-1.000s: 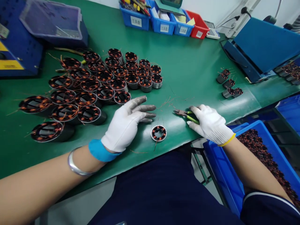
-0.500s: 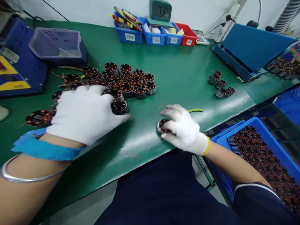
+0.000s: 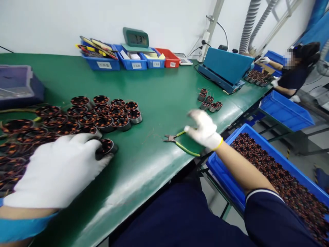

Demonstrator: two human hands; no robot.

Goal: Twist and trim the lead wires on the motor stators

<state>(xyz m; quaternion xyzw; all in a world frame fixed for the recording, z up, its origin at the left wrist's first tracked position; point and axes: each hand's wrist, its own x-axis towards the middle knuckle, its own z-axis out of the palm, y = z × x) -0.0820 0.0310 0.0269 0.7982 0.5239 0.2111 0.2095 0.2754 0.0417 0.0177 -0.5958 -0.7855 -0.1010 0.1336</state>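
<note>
Left hand (image 3: 59, 168) pinches a stator (image 3: 105, 148), right hand (image 3: 203, 132) (fingers parted) hovers near the table's edge (image 3: 167, 176), mostly open surface between.

Spread pliers (image 3: 170, 138) lie by the right grip (image 3: 205, 130).

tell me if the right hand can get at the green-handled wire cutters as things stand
Likely yes: the right hand, open and seemingly empty, is close to the handle end of the green-handled wire cutters, which lie on the bench with nothing visible blocking them.
</note>
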